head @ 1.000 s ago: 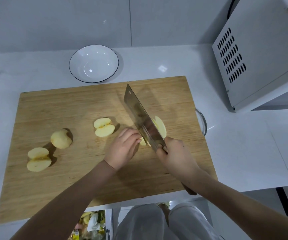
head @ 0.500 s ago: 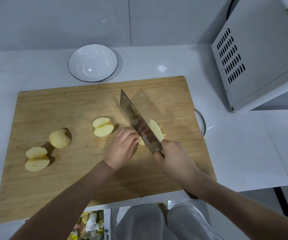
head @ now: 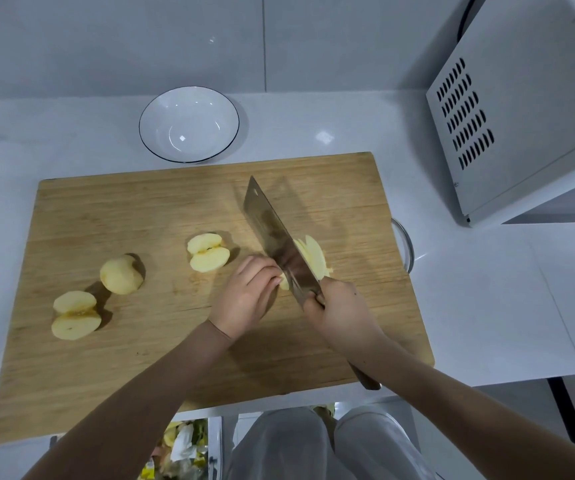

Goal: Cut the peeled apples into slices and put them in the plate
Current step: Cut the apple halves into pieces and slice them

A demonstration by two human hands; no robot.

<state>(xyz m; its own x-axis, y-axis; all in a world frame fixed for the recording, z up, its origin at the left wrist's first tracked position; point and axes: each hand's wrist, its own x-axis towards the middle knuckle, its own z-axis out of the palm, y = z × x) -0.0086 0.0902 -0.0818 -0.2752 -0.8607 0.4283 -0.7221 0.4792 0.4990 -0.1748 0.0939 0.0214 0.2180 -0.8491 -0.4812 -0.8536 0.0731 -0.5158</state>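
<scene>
The cutting board [head: 140, 358] is lying with the plate [head: 189, 124] at its 12 o'clock; the right hand [head: 343, 313] is gripping the cleaver [head: 275, 244], the left hand [head: 248, 296] is holding the apple piece [head: 284, 283] with curled fingers, and slices [head: 315, 258] are leaning at the blade's 3 o'clock

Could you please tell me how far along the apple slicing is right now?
Done: a few slices lie right of the knife. In hand: the left hand steadies the remaining piece while the right hand cuts. Left: the middle half, the domed half and the leftmost half wait on the board, and the plate is empty.
</scene>
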